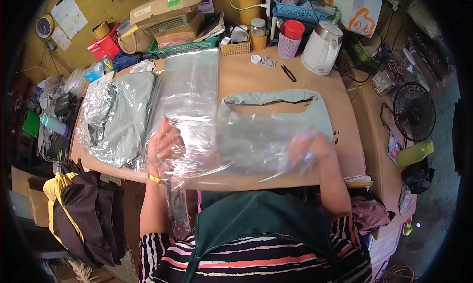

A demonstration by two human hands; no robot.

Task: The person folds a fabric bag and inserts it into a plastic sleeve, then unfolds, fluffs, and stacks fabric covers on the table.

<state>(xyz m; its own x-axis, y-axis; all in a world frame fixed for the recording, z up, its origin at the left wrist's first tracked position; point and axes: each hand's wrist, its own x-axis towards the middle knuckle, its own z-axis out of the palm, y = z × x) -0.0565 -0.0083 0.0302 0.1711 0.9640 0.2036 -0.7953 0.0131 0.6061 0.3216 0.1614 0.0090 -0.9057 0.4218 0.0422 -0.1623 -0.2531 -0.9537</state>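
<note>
One bare left hand (167, 139) appears closed on crinkled clear plastic film (201, 152), well apart from the right hand (309, 146), too blurred to tell whether it grips. Just in front, the pale grey-green fabric piece with a slot-like opening (318, 113) lies on the brown tabletop (246, 71). Uneven pulling could tear the film (it looks thin), and a catch on the fabric could crease both.

Motion blurs the right hand (309, 146) right of center, its fingers indistinct against clear plastic (203, 159), while the frame's top edge crops a white bag (354, 7) at upper right.
</note>
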